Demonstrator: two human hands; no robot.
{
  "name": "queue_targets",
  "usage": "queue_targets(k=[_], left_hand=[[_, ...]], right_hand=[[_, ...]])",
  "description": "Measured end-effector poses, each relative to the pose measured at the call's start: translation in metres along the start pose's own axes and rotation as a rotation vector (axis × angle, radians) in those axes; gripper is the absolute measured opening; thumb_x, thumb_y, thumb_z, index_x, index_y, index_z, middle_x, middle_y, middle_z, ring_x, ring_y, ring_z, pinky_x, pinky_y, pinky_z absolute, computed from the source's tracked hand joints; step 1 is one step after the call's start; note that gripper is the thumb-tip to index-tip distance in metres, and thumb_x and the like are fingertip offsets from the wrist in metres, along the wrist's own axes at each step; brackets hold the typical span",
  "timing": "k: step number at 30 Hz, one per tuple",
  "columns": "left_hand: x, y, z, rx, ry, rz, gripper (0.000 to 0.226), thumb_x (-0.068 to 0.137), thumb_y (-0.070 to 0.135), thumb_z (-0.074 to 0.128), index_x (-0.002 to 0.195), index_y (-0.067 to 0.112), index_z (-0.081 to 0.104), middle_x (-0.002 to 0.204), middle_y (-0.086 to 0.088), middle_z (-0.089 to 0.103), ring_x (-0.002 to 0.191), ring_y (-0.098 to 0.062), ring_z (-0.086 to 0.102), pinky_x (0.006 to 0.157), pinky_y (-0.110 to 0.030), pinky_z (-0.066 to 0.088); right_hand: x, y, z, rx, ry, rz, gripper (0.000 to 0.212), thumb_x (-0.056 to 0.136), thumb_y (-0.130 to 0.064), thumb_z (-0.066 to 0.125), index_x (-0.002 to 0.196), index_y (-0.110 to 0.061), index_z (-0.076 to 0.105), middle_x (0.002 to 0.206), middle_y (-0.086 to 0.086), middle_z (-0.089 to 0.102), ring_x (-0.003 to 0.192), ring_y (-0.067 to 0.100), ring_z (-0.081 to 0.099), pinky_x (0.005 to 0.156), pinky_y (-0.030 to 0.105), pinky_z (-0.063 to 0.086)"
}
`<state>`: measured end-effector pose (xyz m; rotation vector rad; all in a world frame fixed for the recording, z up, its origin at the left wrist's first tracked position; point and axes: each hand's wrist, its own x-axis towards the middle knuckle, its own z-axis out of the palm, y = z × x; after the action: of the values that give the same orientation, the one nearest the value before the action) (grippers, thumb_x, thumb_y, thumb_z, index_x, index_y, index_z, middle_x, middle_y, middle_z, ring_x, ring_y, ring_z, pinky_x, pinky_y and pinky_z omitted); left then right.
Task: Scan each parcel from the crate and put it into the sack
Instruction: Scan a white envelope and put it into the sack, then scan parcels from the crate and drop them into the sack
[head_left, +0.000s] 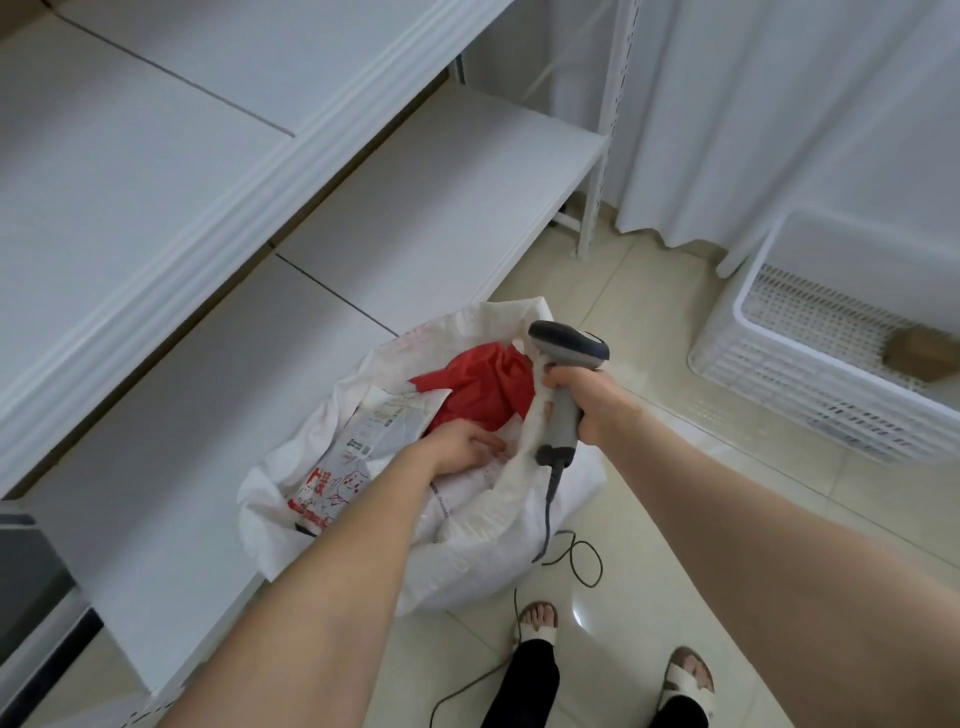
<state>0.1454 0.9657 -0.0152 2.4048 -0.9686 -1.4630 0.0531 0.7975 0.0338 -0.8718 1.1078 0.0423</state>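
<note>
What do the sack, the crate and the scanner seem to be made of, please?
The sack looks like white woven plastic, matt and crinkled, though the weave is too blurred to confirm. The crate appears to be rigid white moulded plastic, with lattice walls and floor. The scanner seems hard plastic: dark grey smooth head, light grey handle.

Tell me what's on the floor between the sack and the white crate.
Only bare floor tiles separate sack and crate, in the head view. The right hand holds the scanner up at the sack's rim.
</note>
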Motion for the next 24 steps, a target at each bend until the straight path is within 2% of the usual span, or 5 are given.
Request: queue_targets(k=[2,5,11,19,24], left_hand=[[-0.006,-0.005,-0.006,0.110,0.069,-0.050,0.035,0.087,0.021,0.066,0.118,0.038,0.066,0.141,0.002,0.048,0.126,-0.021,0.046,0.107,-0.035,0.038],[-0.015,-0.007,-0.005,0.262,0.080,-0.165,0.041,0.085,0.025,0.069,0.122,0.042,0.061,0.142,-0.003,0.043,0.125,-0.023,0.045,0.104,-0.037,0.042],[-0.027,0.007,-0.011,0.207,0.131,-0.226,0.047,0.086,0.012,0.067,0.127,0.034,0.059,0.145,-0.002,0.044,0.125,-0.023,0.049,0.100,-0.034,0.046],[-0.044,0.029,-0.026,0.221,0.234,-0.262,0.036,0.092,0.018,0.060,0.127,0.025,0.060,0.133,0.000,0.055,0.120,-0.021,0.053,0.101,-0.034,0.044],[-0.056,0.062,-0.041,0.292,0.308,-0.297,0.035,0.090,0.017,0.055,0.123,0.023,0.063,0.131,-0.004,0.054,0.117,-0.023,0.054,0.097,-0.036,0.048]], right_hand=[[-0.002,0.001,0.001,-0.037,0.022,0.004,0.009,0.086,0.002,0.058,0.088,-0.006,0.054,0.072,0.010,0.053,0.061,0.023,0.053,0.060,0.034,0.048],[-0.006,0.002,0.001,-0.074,0.031,-0.007,0.010,0.086,0.002,0.059,0.089,-0.006,0.054,0.075,0.010,0.054,0.064,0.023,0.054,0.061,0.034,0.049],[-0.021,0.000,-0.008,-0.108,0.010,0.001,0.012,0.086,0.003,0.059,0.091,-0.007,0.055,0.078,0.012,0.055,0.066,0.025,0.056,0.056,0.035,0.051],[-0.039,-0.014,-0.025,-0.202,-0.004,-0.020,0.035,0.084,-0.003,0.063,0.116,-0.006,0.051,0.096,0.012,0.049,0.076,0.024,0.051,0.086,0.050,0.051],[-0.058,-0.027,-0.039,-0.131,-0.021,-0.050,0.035,0.085,-0.001,0.063,0.117,-0.009,0.052,0.109,0.011,0.049,0.088,0.025,0.051,0.068,0.043,0.050]])
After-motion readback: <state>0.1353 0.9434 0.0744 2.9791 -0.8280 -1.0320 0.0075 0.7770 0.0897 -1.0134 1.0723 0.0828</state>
